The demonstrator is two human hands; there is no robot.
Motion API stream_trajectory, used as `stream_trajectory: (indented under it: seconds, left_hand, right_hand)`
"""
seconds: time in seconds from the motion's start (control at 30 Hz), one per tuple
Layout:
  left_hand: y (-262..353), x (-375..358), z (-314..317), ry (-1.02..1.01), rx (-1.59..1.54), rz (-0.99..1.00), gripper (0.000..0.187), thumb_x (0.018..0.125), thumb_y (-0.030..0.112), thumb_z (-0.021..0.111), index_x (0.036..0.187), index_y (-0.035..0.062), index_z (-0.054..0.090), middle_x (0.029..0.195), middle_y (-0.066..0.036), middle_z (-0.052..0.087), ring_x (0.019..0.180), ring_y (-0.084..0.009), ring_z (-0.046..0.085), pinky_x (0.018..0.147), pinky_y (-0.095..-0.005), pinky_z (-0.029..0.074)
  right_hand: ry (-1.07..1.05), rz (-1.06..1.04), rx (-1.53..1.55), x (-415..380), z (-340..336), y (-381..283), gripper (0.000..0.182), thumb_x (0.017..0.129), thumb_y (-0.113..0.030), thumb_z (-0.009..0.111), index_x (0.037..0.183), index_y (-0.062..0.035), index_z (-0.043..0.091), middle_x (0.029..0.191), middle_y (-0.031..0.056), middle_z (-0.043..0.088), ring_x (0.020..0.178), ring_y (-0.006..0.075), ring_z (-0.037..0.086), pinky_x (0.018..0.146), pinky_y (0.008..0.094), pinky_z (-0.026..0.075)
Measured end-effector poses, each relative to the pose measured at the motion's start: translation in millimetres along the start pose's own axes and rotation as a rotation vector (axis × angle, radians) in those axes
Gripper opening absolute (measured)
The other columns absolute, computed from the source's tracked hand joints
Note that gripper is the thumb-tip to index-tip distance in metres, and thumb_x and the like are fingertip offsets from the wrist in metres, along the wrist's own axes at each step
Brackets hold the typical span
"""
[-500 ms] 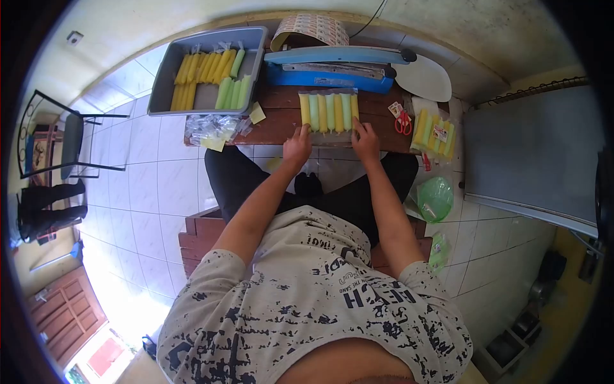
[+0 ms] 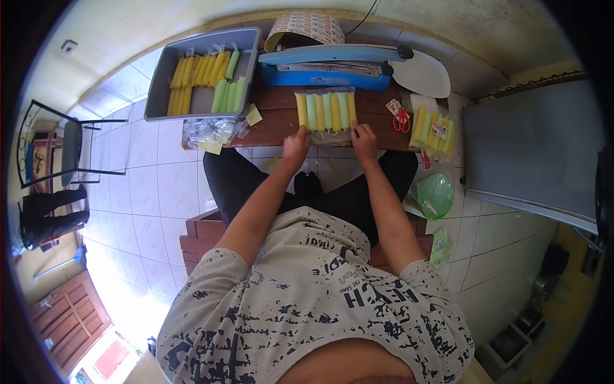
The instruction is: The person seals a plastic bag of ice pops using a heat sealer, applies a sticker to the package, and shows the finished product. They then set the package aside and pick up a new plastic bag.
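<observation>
A clear plastic bag of ice pops (image 2: pixel 327 111), yellow and pale green tubes side by side, lies on the dark red wooden table (image 2: pixel 275 131) in front of me. My left hand (image 2: pixel 296 146) is closed on the bag's near left corner. At the near right corner, my right hand (image 2: pixel 364 141) pinches the plastic edge between thumb and fingers. Just beyond the bag stands a blue impulse sealer (image 2: pixel 326 75) with its arm raised at an angle. The fingertips are partly hidden by the hands.
A grey tray (image 2: pixel 151 102) of loose ice pops stands at the left, above clear plastic bags (image 2: pixel 206 130). Red scissors (image 2: pixel 401 120) and another filled bag (image 2: pixel 433 130) lie at the right. Behind are a white plate (image 2: pixel 422 74) and a curled label sheet (image 2: pixel 307 27).
The view has shifted slightly, so the table things sit a little further left. Both hands stay at the bag's near corners, and the bag looks much the same.
</observation>
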State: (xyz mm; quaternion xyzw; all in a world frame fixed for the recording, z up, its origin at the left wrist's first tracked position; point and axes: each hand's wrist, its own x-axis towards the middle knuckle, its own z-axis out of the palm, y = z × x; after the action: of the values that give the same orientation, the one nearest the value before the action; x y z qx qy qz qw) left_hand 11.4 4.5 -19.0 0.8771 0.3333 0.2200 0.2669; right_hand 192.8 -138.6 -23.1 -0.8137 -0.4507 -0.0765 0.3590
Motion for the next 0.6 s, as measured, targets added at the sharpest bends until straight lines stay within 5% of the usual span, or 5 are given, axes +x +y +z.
stream_trajectory:
  seconds: [0.27,0.6]
  left_hand:
    - [5.0,-0.5,-5.9,0.017,-0.056,-0.057,0.006,0.085,0.010,0.057,0.085,0.0069,0.051,0.067,-0.022,0.061,0.065,-0.0427,0.061,0.057,-0.0520,0.049]
    - [6.3,-4.0,-9.3,-0.035,0.040,-0.055,0.009,0.086,0.013,0.055,0.091,0.0083,0.049,0.072,-0.021,0.062,0.063,-0.0441,0.060,0.056,-0.0534,0.050]
  right_hand:
    - [-0.007,0.062,-0.047,1.5,3.1,1.6,0.012,0.077,-0.009,0.069,0.077,-0.0027,0.058,0.079,0.0141,0.059,0.071,0.0349,0.061,0.061,0.0425,0.051]
    - [-0.010,0.100,-0.035,3.0,-0.2,-3.0,0.017,0.077,-0.010,0.069,0.075,-0.0024,0.054,0.074,0.0150,0.058,0.068,0.0355,0.060,0.059,0.0440,0.050]
